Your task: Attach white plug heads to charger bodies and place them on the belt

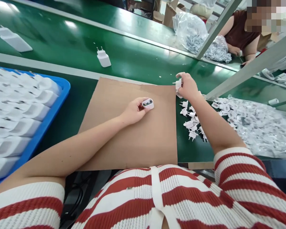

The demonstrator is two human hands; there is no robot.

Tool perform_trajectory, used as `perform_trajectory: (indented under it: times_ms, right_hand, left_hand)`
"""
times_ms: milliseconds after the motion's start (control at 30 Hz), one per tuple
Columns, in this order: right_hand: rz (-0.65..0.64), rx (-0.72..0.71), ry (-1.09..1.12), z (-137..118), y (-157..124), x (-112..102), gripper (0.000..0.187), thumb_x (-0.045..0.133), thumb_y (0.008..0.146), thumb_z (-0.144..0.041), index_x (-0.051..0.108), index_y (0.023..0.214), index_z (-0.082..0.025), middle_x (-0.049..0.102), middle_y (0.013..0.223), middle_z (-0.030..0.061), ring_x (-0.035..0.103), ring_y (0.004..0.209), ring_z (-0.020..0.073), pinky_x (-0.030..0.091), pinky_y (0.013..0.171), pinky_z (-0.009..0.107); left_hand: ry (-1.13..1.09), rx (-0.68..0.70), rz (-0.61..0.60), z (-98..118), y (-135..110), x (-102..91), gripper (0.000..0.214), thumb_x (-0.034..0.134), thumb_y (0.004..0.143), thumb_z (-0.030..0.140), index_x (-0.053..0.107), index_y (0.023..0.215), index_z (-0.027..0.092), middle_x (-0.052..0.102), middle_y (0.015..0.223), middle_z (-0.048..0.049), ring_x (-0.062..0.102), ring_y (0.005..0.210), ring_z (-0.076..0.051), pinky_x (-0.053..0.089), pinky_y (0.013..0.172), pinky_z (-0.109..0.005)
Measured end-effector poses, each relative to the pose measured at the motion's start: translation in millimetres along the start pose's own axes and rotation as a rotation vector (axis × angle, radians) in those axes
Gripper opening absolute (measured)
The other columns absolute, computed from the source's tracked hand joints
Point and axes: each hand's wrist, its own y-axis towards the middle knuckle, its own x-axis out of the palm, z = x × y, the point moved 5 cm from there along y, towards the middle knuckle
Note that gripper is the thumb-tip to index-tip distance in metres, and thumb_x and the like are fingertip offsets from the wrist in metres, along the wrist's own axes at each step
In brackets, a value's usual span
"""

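Note:
My left hand (133, 112) rests on the brown cardboard sheet (131, 140) and grips a white charger body (148, 103), its open end facing up. At the sheet's far right corner my right hand (187, 86) pinches a small white plug piece (178, 84). Just below that hand, a loose pile of white plug pieces (192, 122) lies on the green table beside my right forearm.
A blue tray (50, 111) full of white charger bodies stands at the left. One finished charger (103, 58) sits on the green conveyor, another (13, 39) farther left. Clear bags of white parts (257, 124) lie at the right. Another person (240, 38) works across the belt.

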Motion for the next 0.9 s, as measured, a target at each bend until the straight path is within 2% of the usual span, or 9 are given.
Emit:
perform_trajectory:
  times_ms: [67, 167, 267, 333, 400, 467, 600, 767, 900]
  right_hand:
    - [0.075, -0.051, 0.094, -3.7, -27.0, -6.9, 0.046, 0.058, 0.085, -0.008, 0.066, 0.128, -0.021, 0.058, 0.124, 0.0117, 0.064, 0.109, 0.0257, 0.058, 0.096, 0.042]
    - [0.299, -0.032, 0.151, 1.0, -63.3, -29.1, 0.020, 0.062, 0.085, -0.014, 0.074, 0.098, -0.023, 0.057, 0.125, 0.0126, 0.060, 0.112, 0.0278, 0.055, 0.099, 0.048]
    - [0.475, 0.064, 0.135, 0.0, -87.5, -49.1, 0.013, 0.067, 0.084, -0.019, 0.075, 0.094, -0.022, 0.060, 0.117, 0.0140, 0.057, 0.113, 0.0320, 0.053, 0.100, 0.055]
    - [0.432, 0.058, 0.374, -16.0, -94.6, -47.0, 0.018, 0.071, 0.085, -0.025, 0.075, 0.102, -0.022, 0.066, 0.107, 0.0100, 0.063, 0.104, 0.0281, 0.057, 0.094, 0.051]
    - [0.257, 0.017, 0.771, -45.0, -97.1, -30.9, 0.022, 0.075, 0.084, -0.030, 0.074, 0.105, -0.023, 0.072, 0.101, 0.0046, 0.069, 0.094, 0.0226, 0.061, 0.088, 0.043]
    - [0.112, -0.012, 0.986, -77.9, -99.5, -12.7, 0.021, 0.080, 0.081, -0.032, 0.077, 0.099, -0.024, 0.075, 0.097, 0.0023, 0.072, 0.093, 0.0210, 0.061, 0.089, 0.040]
    - [0.138, -0.054, 0.983, -114.3, -102.2, 5.9, 0.016, 0.083, 0.078, -0.026, 0.082, 0.093, -0.026, 0.077, 0.098, 0.0012, 0.072, 0.097, 0.0206, 0.061, 0.094, 0.038]
    - [0.213, -0.061, 0.870, -114.5, -101.5, 17.7, 0.021, 0.082, 0.080, -0.023, 0.085, 0.100, -0.030, 0.080, 0.104, 0.0000, 0.074, 0.106, 0.0253, 0.057, 0.105, 0.046]
    - [0.230, -0.074, 0.839, -112.2, -102.6, 28.2, 0.022, 0.080, 0.082, -0.024, 0.085, 0.103, -0.028, 0.082, 0.105, 0.0004, 0.076, 0.103, 0.0257, 0.060, 0.101, 0.046]
  left_hand:
    - [0.024, 0.033, -0.052, 5.2, -8.5, 5.5, 0.052, 0.071, 0.088, 0.044, 0.069, 0.135, 0.021, 0.072, 0.128, -0.0103, 0.071, 0.110, -0.027, 0.057, 0.104, -0.042]
    - [0.124, 0.111, -0.040, 14.2, -11.1, 7.4, 0.047, 0.072, 0.088, 0.046, 0.073, 0.128, 0.021, 0.075, 0.121, -0.0094, 0.068, 0.113, -0.029, 0.055, 0.102, -0.042]
    - [0.208, 0.163, -0.032, 18.6, -8.3, 7.5, 0.037, 0.071, 0.088, 0.047, 0.077, 0.114, 0.020, 0.077, 0.115, -0.0082, 0.066, 0.110, -0.030, 0.052, 0.101, -0.045]
    - [0.230, 0.179, -0.046, 18.2, -6.9, 7.7, 0.036, 0.070, 0.089, 0.047, 0.077, 0.112, 0.020, 0.077, 0.113, -0.0079, 0.066, 0.107, -0.030, 0.050, 0.101, -0.046]
    - [0.220, 0.195, -0.043, 17.0, -6.6, 6.7, 0.042, 0.073, 0.086, 0.048, 0.076, 0.117, 0.019, 0.076, 0.117, -0.0083, 0.065, 0.110, -0.030, 0.050, 0.102, -0.045]
    - [0.204, 0.204, -0.029, 15.6, -6.9, 5.3, 0.045, 0.076, 0.084, 0.049, 0.076, 0.117, 0.019, 0.076, 0.116, -0.0090, 0.065, 0.109, -0.030, 0.050, 0.101, -0.044]
    - [0.175, 0.226, -0.027, 14.0, -7.0, 4.5, 0.038, 0.072, 0.086, 0.050, 0.079, 0.105, 0.018, 0.075, 0.101, -0.0091, 0.066, 0.102, -0.029, 0.051, 0.094, -0.042]
    - [0.154, 0.242, -0.023, 14.3, -5.2, 3.8, 0.034, 0.071, 0.084, 0.049, 0.076, 0.098, 0.018, 0.075, 0.100, -0.0090, 0.066, 0.102, -0.029, 0.051, 0.096, -0.044]
    - [0.137, 0.239, -0.030, 14.6, -4.0, 4.4, 0.030, 0.069, 0.084, 0.048, 0.073, 0.091, 0.018, 0.075, 0.099, -0.0091, 0.066, 0.100, -0.029, 0.051, 0.096, -0.044]
